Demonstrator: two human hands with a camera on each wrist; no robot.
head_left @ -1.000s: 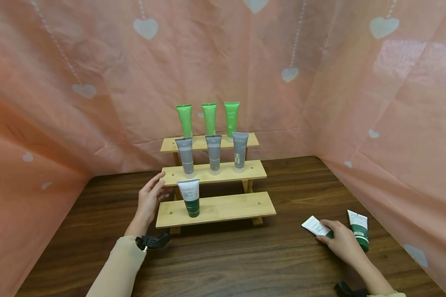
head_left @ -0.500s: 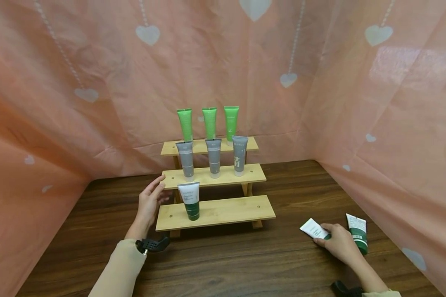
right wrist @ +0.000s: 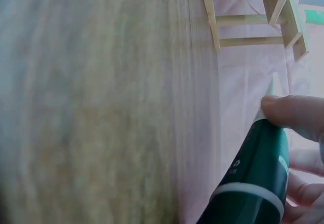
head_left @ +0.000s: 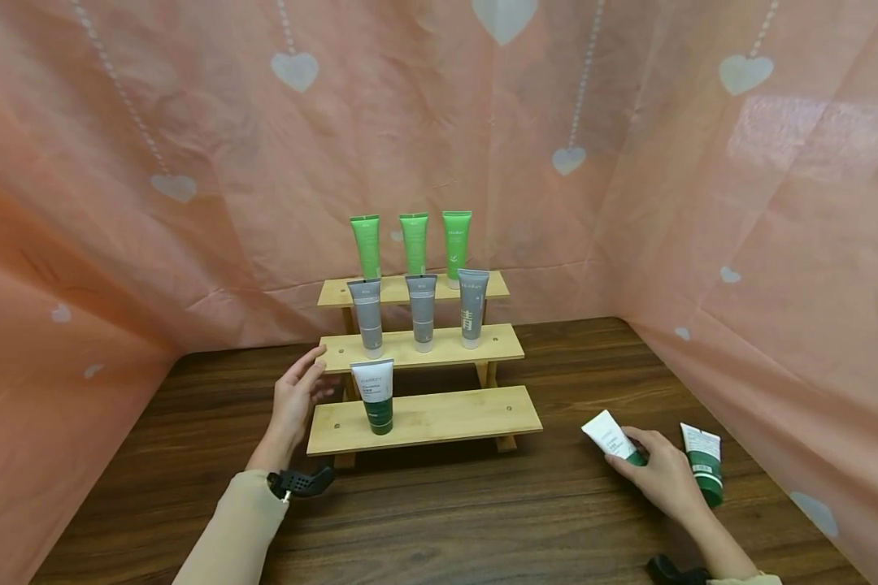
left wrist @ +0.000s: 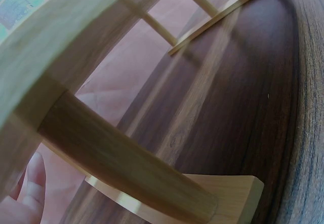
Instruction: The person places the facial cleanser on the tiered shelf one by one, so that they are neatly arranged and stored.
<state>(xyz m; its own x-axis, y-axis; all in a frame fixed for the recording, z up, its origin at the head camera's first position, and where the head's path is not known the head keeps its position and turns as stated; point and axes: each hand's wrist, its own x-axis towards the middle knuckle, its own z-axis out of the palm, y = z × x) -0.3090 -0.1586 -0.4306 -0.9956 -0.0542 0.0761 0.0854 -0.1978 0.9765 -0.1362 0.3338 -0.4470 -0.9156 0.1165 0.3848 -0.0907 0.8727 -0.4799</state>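
My right hand pinches a white and dark-green squeeze tube between thumb and fingers, its white end pointing up and left. In the right wrist view the tube's green part shows below the thumb. A second white and green squeeze tube lies on the table just right of that hand. My left hand holds the left end of the middle board of a three-tier wooden display stand. In the left wrist view its fingers show past a stand leg, partly hidden.
One white and green tube stands at the left of the lowest board. Grey tubes line the middle board and green tubes the top one. Pink cloth with hearts hangs behind and beside the dark wooden table.
My right hand has tilted the tube it holds more upright and moved it slightly left. The left hand stays at the stand. The head view has shifted a little.
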